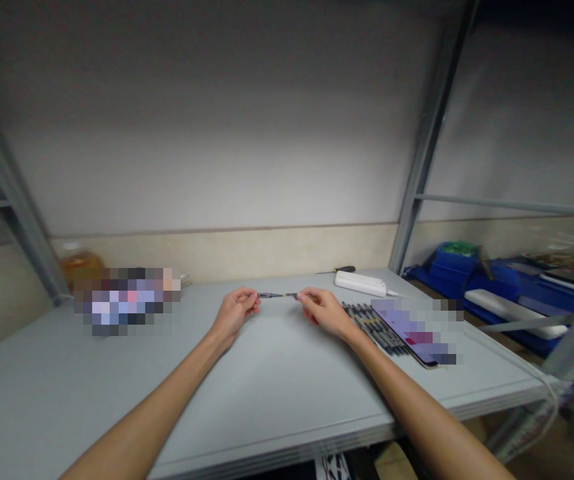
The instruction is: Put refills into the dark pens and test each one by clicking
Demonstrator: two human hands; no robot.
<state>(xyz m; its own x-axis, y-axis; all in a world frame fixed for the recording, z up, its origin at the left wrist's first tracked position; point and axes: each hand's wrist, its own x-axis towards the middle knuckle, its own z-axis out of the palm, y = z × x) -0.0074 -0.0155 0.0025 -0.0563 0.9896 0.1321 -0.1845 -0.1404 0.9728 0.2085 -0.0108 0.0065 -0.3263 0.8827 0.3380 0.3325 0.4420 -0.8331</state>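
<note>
A thin dark pen [277, 295] with a small yellowish band is held level above the grey table [261, 380]. My left hand [237, 312] pinches its left end, fingers closed. At the other end, the fingertips of my right hand [321, 309] are closed on it too. Close to my right wrist, a row of several similar dark pens [379, 328] lies side by side on the table. Along that row rests a flat purple packet [407, 330], partly pixelated.
Behind the pens are a white power strip [361, 283] and a screwdriver [345, 269]. A pixelated item [127, 300] and an amber bottle [79, 263] stand at the left. Metal uprights [429, 133] frame the table. Beyond the right edge are blue bins [451, 263].
</note>
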